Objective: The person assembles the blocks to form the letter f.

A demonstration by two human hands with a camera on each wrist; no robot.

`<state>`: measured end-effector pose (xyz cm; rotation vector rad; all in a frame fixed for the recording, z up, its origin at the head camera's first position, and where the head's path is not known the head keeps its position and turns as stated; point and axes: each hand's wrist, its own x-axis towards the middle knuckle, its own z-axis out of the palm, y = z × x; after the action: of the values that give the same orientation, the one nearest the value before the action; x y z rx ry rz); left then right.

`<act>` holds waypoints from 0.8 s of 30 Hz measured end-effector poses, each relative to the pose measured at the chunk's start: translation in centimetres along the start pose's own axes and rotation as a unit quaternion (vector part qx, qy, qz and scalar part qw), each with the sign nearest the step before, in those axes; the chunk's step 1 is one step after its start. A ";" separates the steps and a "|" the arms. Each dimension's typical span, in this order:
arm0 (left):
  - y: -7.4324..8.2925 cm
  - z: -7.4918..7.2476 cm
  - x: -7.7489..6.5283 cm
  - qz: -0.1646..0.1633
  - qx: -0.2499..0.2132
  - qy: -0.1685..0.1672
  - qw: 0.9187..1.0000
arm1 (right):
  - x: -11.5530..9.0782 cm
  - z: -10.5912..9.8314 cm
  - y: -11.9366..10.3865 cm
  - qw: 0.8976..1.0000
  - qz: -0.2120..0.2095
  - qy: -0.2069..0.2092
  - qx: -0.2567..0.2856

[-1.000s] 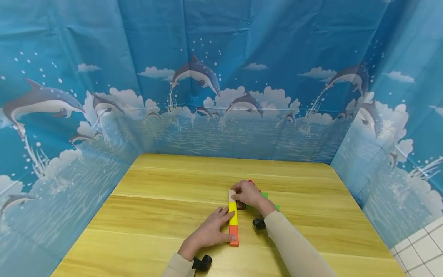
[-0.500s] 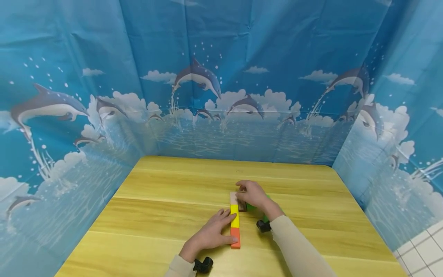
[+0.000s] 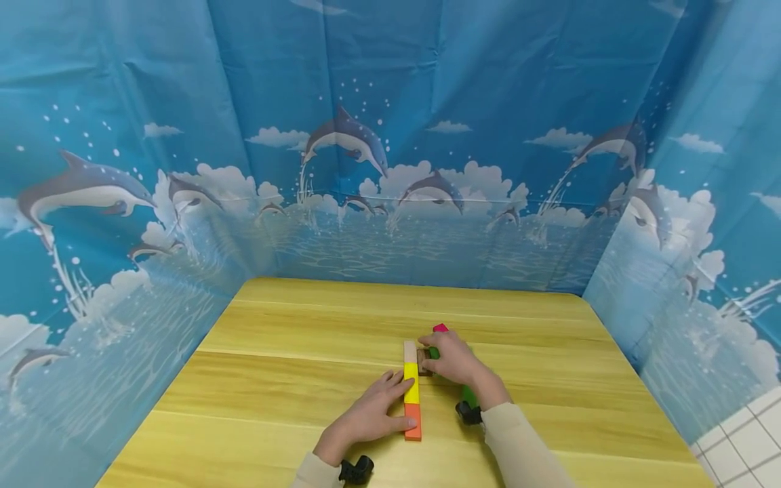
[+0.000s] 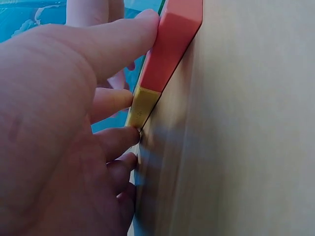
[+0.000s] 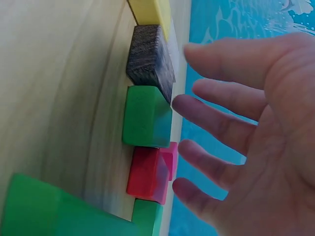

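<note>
A straight row of wooden blocks runs away from me: orange [image 3: 413,434], yellow [image 3: 411,396] and pale wood [image 3: 409,351] at the far end. Against its left side lies my left hand [image 3: 372,409], thumb on the orange block and the forefinger reaching onto the yellow one. To the row's right sits a dark brown block [image 5: 141,56], beside a green block [image 5: 140,118]. Over these my right hand [image 3: 456,362] hovers, fingers spread and slightly bent; in the right wrist view nothing is held between them.
Red [image 5: 141,172] and pink [image 5: 170,158] blocks, plus further green blocks [image 5: 34,206], lie by the right hand, partly hidden from the head view. The wooden table [image 3: 274,379] backs onto a blue dolphin curtain [image 3: 378,251].
My right hand has left the pale block at the row's far end and shifted right, towards the brown and green blocks. The left hand stays on the row.
</note>
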<state>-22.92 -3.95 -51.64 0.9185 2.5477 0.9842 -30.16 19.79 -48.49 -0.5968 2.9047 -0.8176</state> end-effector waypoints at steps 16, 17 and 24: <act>0.5 0.0 0.4 -0.013 0.008 0.008 1.000 | 0.3 0.7 0.3 0.998 -0.011 -0.010 -0.056; 0.5 0.0 0.4 -0.013 0.006 0.009 1.000 | 0.3 0.7 0.3 0.998 -0.011 -0.010 -0.057; 0.4 0.1 0.6 -0.017 0.003 0.016 1.000 | 0.5 0.4 0.2 0.999 -0.016 -0.009 -0.050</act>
<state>-23.15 -3.22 -51.44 0.8647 2.5862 0.9890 -30.59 19.61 -48.91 -0.6574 2.9400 -0.6704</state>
